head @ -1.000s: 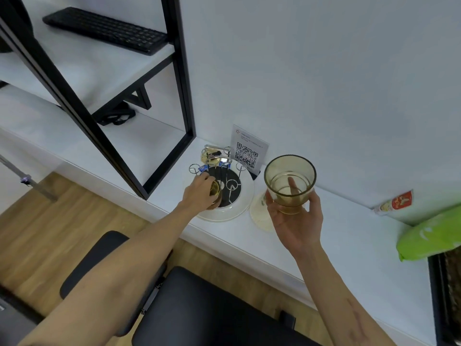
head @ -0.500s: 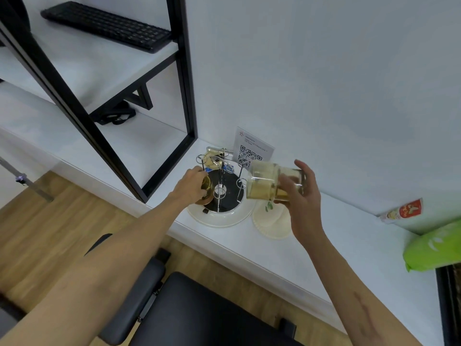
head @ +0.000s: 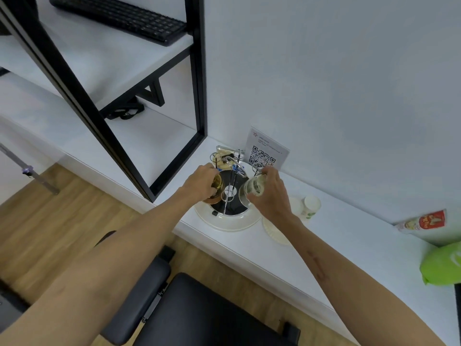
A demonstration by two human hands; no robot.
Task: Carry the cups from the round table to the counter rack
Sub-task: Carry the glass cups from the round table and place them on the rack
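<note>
A round cup rack (head: 227,221) with wire prongs and a white rim stands on the white counter (head: 336,248) by the wall. My left hand (head: 200,182) grips an amber glass cup (head: 216,184) upside down at the rack's left side. My right hand (head: 270,193) grips a second amber glass cup (head: 253,188), tipped mouth down over the rack's right side. Another cup (head: 220,156) hangs on a far prong.
A QR code sign (head: 265,151) leans on the wall behind the rack. A paper cup (head: 310,206) and a white paper plate (head: 274,231) lie to the right, then a red packet (head: 424,221) and a green bag (head: 441,265). A black shelf frame (head: 197,96) stands left; a black chair (head: 199,308) is below.
My right hand turned its cup from upright to mouth down and brought it left onto the rack. My left hand stayed at the rack with its cup.
</note>
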